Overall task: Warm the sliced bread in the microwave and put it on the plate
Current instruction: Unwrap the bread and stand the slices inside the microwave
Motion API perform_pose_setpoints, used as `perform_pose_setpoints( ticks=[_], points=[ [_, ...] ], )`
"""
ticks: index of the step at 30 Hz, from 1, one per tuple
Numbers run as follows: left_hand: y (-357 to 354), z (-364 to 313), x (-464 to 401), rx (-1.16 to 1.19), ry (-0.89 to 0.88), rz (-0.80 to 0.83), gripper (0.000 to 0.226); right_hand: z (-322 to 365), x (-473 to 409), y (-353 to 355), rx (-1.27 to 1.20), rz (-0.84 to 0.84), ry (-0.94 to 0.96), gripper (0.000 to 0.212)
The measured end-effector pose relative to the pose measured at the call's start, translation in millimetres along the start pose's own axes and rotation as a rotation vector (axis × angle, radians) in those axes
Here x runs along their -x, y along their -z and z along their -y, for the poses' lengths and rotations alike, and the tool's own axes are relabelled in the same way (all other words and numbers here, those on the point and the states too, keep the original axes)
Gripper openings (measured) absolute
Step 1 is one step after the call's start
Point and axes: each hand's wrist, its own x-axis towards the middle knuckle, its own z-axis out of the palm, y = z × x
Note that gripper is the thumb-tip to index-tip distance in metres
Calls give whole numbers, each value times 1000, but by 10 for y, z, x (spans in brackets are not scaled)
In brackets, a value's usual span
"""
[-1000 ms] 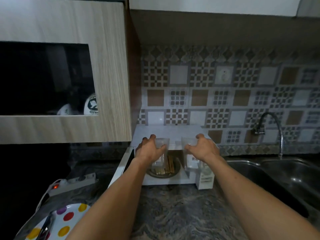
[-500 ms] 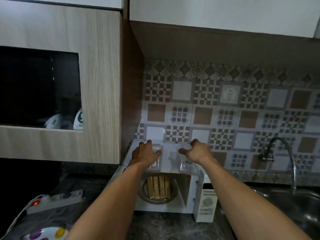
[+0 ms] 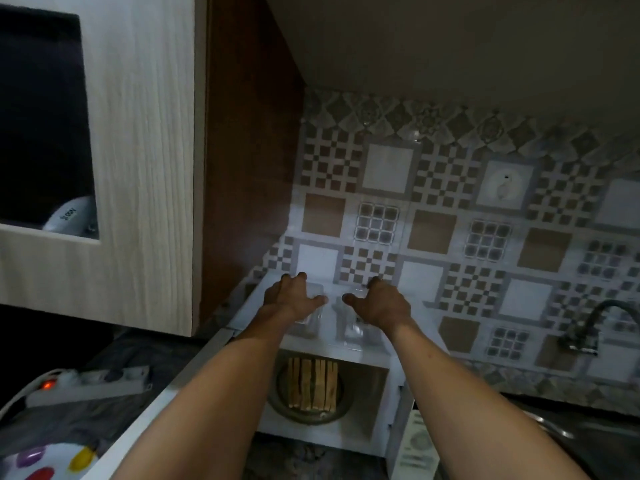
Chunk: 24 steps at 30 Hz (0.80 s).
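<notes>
The white microwave (image 3: 349,441) stands open on the counter, its door (image 3: 194,372) swung out to the left. Several bread slices (image 3: 313,384) stand in a row on the round turntable (image 3: 311,415) inside. A clear plastic container (image 3: 348,329) sits on the microwave's top. My left hand (image 3: 294,301) grips its left part and my right hand (image 3: 379,304) its right part, thumbs pointing at each other. A white plate (image 3: 38,462) with coloured dots shows at the bottom left corner, partly cut off.
A wooden wall cabinet (image 3: 145,168) hangs close on the left, low above the counter. A white power strip (image 3: 90,382) with a lit red switch lies left of the door. A tap (image 3: 588,323) and sink are at the right. Patterned tiles back the counter.
Both hands have carried the clear container up from in front of the microwave opening onto its top. The view has tilted, so the bread inside now shows unobstructed.
</notes>
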Motion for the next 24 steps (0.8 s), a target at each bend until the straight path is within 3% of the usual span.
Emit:
perform_pose_setpoints(
  ticks=[11,15,19,21,24],
  points=[
    [7,57,-25,8,-11,-73,84,-63,-83,-150,-17,-97,-30,97],
    [108,236,117,-7,-81,-105,60,-41,93,-185,9,-285,61,80],
    [217,541,353,-17,-220,-24,44,89,350,-260,51,-398,202,61],
    [276,723,482,-31,-251,13,43,225,528,-282,49,-355,267,49],
    [330,1081,645,-44,-253,44,36,476,854,-305,30,-45,360,34]
  ],
)
